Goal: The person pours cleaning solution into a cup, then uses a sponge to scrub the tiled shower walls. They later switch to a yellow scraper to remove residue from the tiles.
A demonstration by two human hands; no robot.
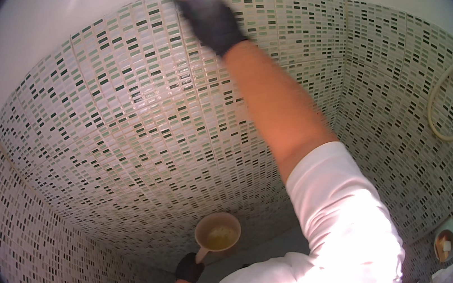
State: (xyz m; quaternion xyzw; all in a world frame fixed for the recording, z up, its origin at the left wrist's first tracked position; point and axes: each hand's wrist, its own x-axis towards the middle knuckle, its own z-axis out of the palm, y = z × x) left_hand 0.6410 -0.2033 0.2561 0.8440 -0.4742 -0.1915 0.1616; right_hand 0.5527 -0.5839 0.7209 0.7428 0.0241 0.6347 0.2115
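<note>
Gripped by its handle in the left hand (188, 268), one beige plastic scoop cup (218, 233) is held low in the picture, just above the white shirt (289, 281). That hand is closed round the handle, and the cup is kept upright, with yellowish liquid seen inside it. One black glove is worn on each hand, two gloves being counted in all.

One right hand (210, 14) is raised high on the tiled wall (123, 126), at the upper edge of the tiles where the plain white wall (28, 47) begins. It is pressed against the tile surface and is blurred; whether anything is held under the palm cannot be told, nor how far the fingers are curled. The right forearm is bare from the glove down to one pushed-up white sleeve (342, 212).

Three tiled faces are seen: one straight ahead, one to the left and one to the right, all set with small white, green and dark mosaic pieces. One pale hose (443, 98) is looped on the right-hand wall. One round fitting (447, 243) is seen low on the right, near the picture's rim.
</note>
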